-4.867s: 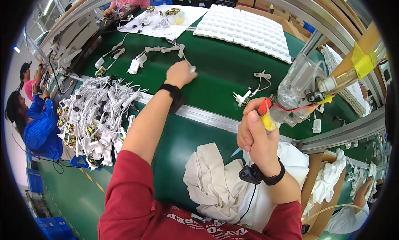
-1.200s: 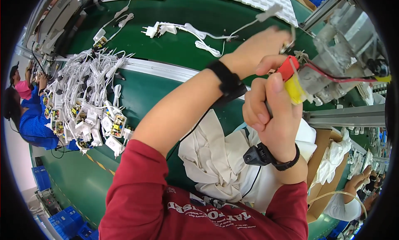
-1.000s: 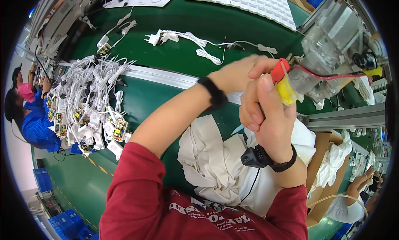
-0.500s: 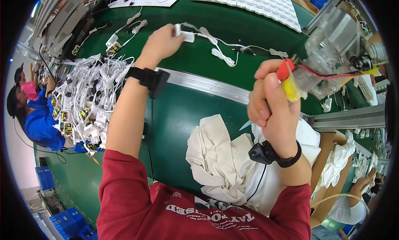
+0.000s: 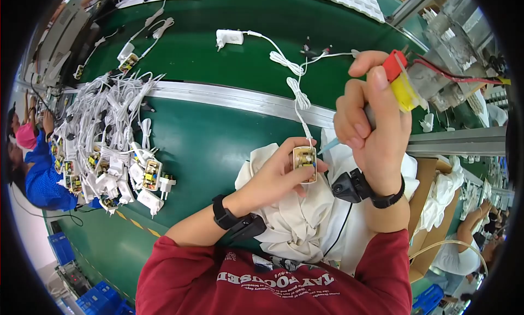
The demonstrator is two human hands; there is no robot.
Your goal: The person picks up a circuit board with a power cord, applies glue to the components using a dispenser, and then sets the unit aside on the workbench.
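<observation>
Left hand (image 5: 279, 174): closed on open adapter (image 5: 304, 165), thumb across its lower part, board facing up. Adapter is over the cloth (image 5: 297, 219); cord (image 5: 299, 97) leaves it at 12 o'clock and runs onto the belt (image 5: 185, 56), over the rail (image 5: 245, 104).

Right hand (image 5: 375, 118), at 2 o'clock from adapter: curled round blue-tipped tool (image 5: 329, 146), thumb and forefinger at a red block (image 5: 394, 65). Tip points down-left, toward 8 o'clock, and appears just beside adapter; cannot tell whether they touch.

Other positions, from adapter: closed adapter (image 5: 230, 37) on belt, 11 o'clock; pile (image 5: 109, 129) of corded adapters, 9 to 10 o'clock; carton (image 5: 420, 214) with white cloth, 4 o'clock; co-worker's blue sleeve (image 5: 46, 176), 9 o'clock.
</observation>
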